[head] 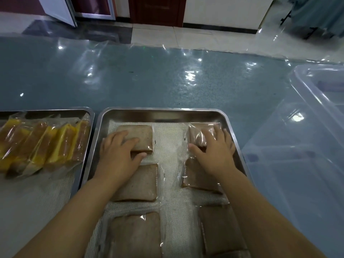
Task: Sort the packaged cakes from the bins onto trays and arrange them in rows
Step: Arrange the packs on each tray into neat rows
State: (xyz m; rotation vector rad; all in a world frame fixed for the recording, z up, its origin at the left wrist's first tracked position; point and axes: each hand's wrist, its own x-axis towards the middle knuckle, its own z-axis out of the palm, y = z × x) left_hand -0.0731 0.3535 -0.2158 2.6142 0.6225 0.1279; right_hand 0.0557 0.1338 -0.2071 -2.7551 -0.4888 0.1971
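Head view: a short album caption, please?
Left hand and right hand rest on packaged brown cakes in a steel tray; yellow cakes line the neighbouring tray.

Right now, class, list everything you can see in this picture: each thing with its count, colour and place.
centre stainless-steel tray: one, silver, middle of the table
left stainless-steel tray: one, silver, beside it at the left
square brown wrapped cakes: at least six, brown, in two columns on the centre tray
yellow-and-brown wrapped cakes: several, leaning in one row on the left tray
white mesh liner: one per tray, white, under the cakes
clear plastic bin: one, transparent, far right
film-covered table top: one, blue-grey
left hand: rests on the far-left brown cake
right hand: fingers on the far-right brown cake
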